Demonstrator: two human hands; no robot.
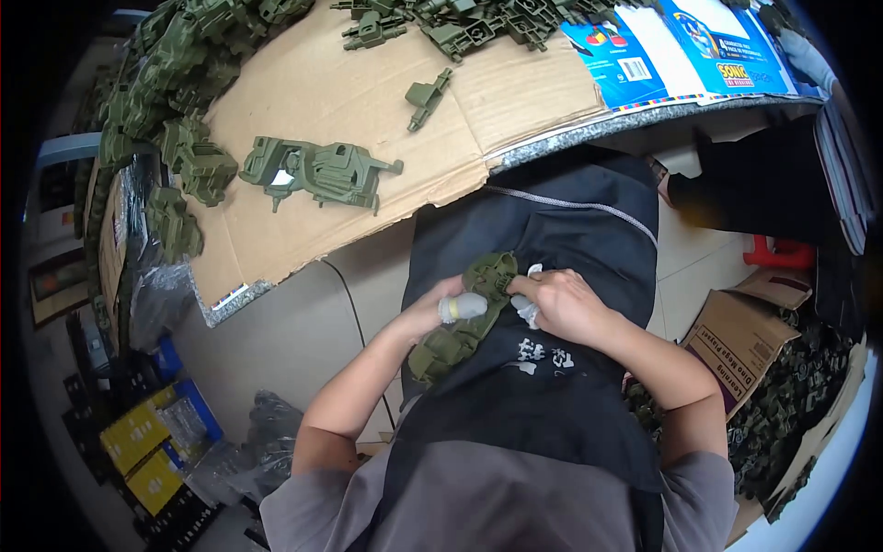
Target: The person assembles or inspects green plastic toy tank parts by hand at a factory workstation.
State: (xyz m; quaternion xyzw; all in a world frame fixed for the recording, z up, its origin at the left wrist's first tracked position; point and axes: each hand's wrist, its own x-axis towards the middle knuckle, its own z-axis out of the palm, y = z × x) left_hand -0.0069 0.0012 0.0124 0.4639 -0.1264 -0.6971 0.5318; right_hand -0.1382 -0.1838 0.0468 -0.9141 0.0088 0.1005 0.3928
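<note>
My left hand (pixel 440 306) clasps the green part (pixel 477 333), slanting away rightward; my right hand (pixel 563 302) curls at its far end, grip unclear.

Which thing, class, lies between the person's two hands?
In the head view, a green part lies there: the left hand grips it, and fingers of the right hand are at its far end.
</note>
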